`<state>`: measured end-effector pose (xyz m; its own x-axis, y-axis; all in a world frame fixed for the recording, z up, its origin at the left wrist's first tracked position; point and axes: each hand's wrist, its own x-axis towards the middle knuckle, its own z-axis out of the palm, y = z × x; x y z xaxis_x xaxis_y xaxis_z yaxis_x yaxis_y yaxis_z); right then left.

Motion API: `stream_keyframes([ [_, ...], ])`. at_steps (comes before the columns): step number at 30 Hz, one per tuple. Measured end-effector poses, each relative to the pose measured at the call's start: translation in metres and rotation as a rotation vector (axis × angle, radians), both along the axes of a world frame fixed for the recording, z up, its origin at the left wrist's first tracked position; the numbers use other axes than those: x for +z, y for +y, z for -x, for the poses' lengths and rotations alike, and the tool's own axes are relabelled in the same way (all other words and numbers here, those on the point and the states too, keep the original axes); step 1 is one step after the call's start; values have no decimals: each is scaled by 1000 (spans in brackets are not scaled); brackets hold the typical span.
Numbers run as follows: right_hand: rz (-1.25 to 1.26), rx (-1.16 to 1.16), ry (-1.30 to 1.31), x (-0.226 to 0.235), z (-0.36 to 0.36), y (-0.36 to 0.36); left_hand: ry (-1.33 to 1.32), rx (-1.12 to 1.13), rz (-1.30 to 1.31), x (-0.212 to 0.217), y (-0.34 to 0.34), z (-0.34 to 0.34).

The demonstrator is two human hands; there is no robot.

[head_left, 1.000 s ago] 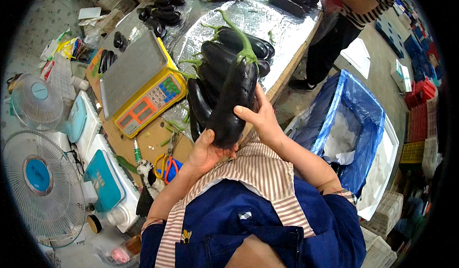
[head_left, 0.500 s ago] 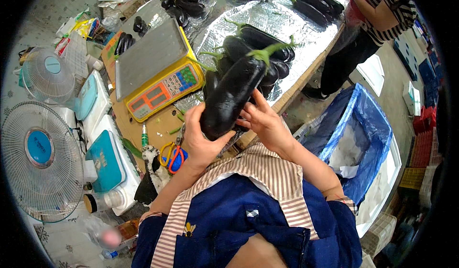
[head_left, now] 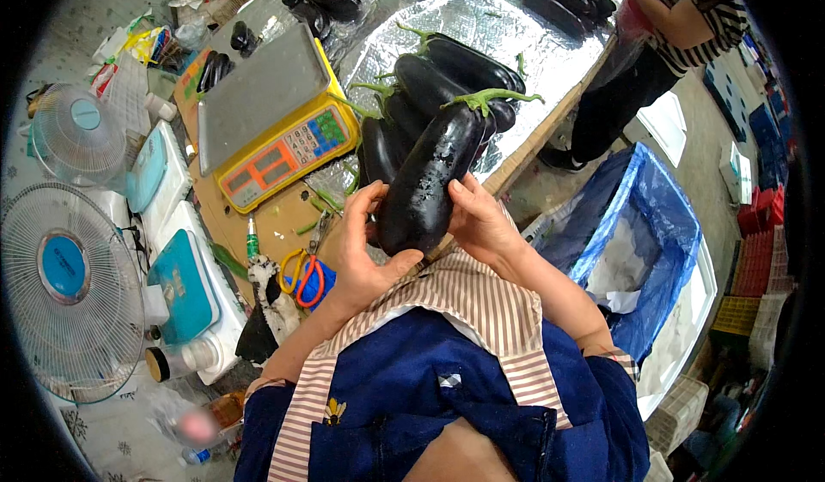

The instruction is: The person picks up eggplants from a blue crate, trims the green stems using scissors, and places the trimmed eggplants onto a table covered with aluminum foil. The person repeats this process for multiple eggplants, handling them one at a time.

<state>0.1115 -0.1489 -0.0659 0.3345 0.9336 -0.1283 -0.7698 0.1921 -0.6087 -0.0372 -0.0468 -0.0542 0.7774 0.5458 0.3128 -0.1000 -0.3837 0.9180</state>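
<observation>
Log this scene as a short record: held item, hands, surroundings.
Held item: glossy, dark, elongated eggplant with curved green stem
Left hand: at its lower left
Right hand: at its right side
Beyond: piled glossy dark eggplants on crinkled silver foil
Left: yellow, grey-topped electronic scale
Near left forearm: scissors with yellow and red loop handles

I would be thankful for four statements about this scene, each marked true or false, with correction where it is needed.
1. The left hand and right hand hold one eggplant. True.
2. The scale stands to the right of the held eggplant. False: the scale is to its left.
3. The held eggplant's stem is green. True.
4. The plastic liner at right is yellow. False: the liner is blue.
</observation>
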Motion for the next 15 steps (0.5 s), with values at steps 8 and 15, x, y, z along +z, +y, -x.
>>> stream_keyframes([
  [8,-93,-36,-16,-5,-9,0,53,-50,132,2,-6,-2],
  [15,-112,-53,-227,-8,-13,1,39,-61,151,-2,-8,3],
])
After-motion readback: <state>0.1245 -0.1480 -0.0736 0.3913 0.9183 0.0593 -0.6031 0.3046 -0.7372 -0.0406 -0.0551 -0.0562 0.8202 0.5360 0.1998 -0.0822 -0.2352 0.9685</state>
